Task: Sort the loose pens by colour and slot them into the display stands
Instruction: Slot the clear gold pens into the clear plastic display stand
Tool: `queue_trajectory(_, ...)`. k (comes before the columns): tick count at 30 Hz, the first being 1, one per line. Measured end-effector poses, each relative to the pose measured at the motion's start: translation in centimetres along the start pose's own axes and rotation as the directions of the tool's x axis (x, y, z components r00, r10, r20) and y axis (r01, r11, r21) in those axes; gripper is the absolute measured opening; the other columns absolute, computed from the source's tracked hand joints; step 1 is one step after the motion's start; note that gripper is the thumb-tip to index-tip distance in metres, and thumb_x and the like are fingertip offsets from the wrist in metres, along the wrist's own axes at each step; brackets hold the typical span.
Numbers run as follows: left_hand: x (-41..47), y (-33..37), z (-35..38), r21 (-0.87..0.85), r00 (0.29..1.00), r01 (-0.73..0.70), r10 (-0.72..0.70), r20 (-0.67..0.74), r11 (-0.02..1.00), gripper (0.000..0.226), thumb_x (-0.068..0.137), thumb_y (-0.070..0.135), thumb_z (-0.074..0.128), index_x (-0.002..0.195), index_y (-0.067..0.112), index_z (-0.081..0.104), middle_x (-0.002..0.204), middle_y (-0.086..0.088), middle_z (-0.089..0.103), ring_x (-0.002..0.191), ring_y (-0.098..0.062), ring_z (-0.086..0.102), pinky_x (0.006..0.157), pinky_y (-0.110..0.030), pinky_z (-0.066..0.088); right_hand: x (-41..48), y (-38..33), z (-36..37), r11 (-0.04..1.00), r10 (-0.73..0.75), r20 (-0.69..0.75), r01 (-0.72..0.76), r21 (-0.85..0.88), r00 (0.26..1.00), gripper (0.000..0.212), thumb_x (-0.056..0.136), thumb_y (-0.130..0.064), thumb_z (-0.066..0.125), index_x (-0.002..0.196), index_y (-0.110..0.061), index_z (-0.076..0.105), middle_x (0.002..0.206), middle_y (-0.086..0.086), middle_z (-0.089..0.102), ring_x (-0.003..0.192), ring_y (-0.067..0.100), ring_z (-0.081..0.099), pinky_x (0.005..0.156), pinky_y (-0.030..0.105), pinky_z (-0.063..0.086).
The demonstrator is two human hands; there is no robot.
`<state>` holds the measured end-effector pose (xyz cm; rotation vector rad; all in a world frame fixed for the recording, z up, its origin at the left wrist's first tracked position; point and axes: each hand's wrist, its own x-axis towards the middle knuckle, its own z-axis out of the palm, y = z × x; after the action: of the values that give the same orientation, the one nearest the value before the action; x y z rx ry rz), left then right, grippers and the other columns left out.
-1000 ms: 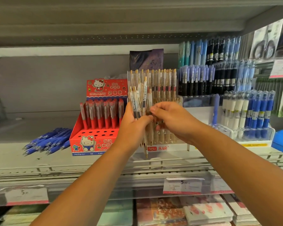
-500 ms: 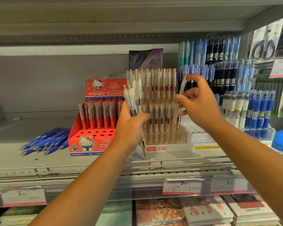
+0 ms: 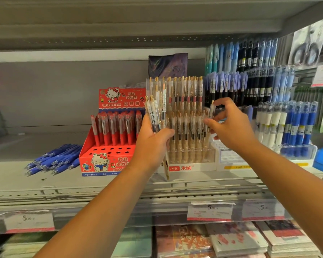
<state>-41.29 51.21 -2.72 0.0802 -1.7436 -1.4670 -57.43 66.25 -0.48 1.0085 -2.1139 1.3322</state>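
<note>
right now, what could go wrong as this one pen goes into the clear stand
1. The left hand grips a fanned bundle of clear pens. Its lowest pen hangs beneath the fist and might slip out onto the shelf.
2. The right hand pinches a single pen beside the tightly packed clear stand. Lowering it could nudge neighbouring pens askew.

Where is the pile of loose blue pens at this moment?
In the head view, the loose blue pens lie flat on the shelf at the left, just left of the red Hello Kitty stand.
</note>
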Motion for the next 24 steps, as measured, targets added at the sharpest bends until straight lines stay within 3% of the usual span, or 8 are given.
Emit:
queue_trajectory(5, -0.2, 0.3, 0.2, -0.009, 1.000, 0.007, -0.007, 0.000, 1.000, 0.048, 0.091, 0.004, 0.058, 0.133, 0.027, 0.051, 0.098, 0.014, 0.066, 0.077, -0.001, 0.061, 0.071, -0.026, 0.050, -0.7, 0.4, -0.2, 0.994, -0.021, 0.072, 0.028, -0.103, 0.997, 0.017, 0.096, -0.038, 0.059, 0.109, -0.033, 0.049, 0.077, -0.008, 0.067, 0.068, 0.014, 0.069, 0.059, 0.044, 0.059)
queue_trajectory(11, -0.4, 0.5, 0.4, -0.015, 0.998, 0.047, -0.046, 0.030, 0.999, 0.051, 0.084, 0.015, 0.063, 0.133, 0.022, 0.052, 0.083, 0.016, 0.064, 0.071, -0.005, 0.058, 0.073, -0.036, 0.048, -1.0, 0.2, -0.3, 0.990, -0.042, 0.145, 0.061, -0.128, 0.988, 0.016, 0.098, -0.030, 0.058, 0.111, -0.027, 0.050, 0.080, -0.007, 0.066, 0.074, 0.014, 0.067, 0.065, 0.043, 0.059)
queue_trajectory(15, -0.3, 0.9, -0.2, -0.064, 0.995, 0.075, -0.071, 0.076, 0.995, 0.043, 0.072, 0.021, 0.070, 0.114, 0.016, 0.060, 0.071, 0.001, 0.060, 0.060, -0.014, 0.054, 0.058, -0.036, 0.047, -1.2, 0.3, -0.3, 0.989, -0.044, 0.094, 0.057, -0.139, 0.995, 0.029, 0.094, -0.034, 0.063, 0.120, -0.024, 0.056, 0.076, -0.007, 0.065, 0.071, 0.005, 0.061, 0.059, 0.024, 0.047)
queue_trajectory(19, 0.0, 1.3, -2.0, -0.128, 0.996, 0.077, -0.069, 0.063, 0.989, 0.045, 0.059, 0.030, 0.071, 0.102, 0.020, 0.065, 0.086, -0.014, 0.067, 0.059, -0.019, 0.053, 0.055, -0.037, 0.046, -1.1, -0.9, -0.5, 0.999, 0.046, -0.034, -0.046, 0.000, 0.998, 0.043, 0.093, -0.039, 0.063, 0.131, -0.021, 0.051, 0.082, -0.012, 0.060, 0.074, 0.001, 0.058, 0.058, 0.019, 0.041)
queue_trajectory(22, 0.1, 1.3, -3.9, -0.192, 0.995, 0.092, -0.084, 0.054, 0.977, 0.050, 0.071, 0.011, 0.058, 0.119, 0.023, 0.052, 0.095, -0.017, 0.073, 0.060, -0.022, 0.052, 0.054, -0.036, 0.046, -1.5, -3.4, -0.3, 0.993, -0.004, -0.116, 0.017, 0.118, 0.993, 0.024, 0.094, -0.030, 0.063, 0.116, -0.023, 0.057, 0.083, -0.012, 0.059, 0.072, 0.001, 0.057, 0.063, 0.021, 0.047)
queue_trajectory(24, 0.1, 1.4, -5.0, -0.217, 0.995, 0.097, -0.090, 0.041, 0.971, 0.056, 0.073, 0.004, 0.051, 0.128, 0.016, 0.043, 0.096, -0.021, 0.072, 0.059, -0.022, 0.051, 0.052, -0.034, 0.046, -2.3, -5.8, 0.5, 0.981, -0.094, -0.044, 0.100, 0.165, 0.995, 0.010, 0.093, -0.022, 0.064, 0.102, -0.025, 0.061, 0.085, -0.012, 0.061, 0.073, -0.001, 0.057, 0.063, 0.015, 0.049)
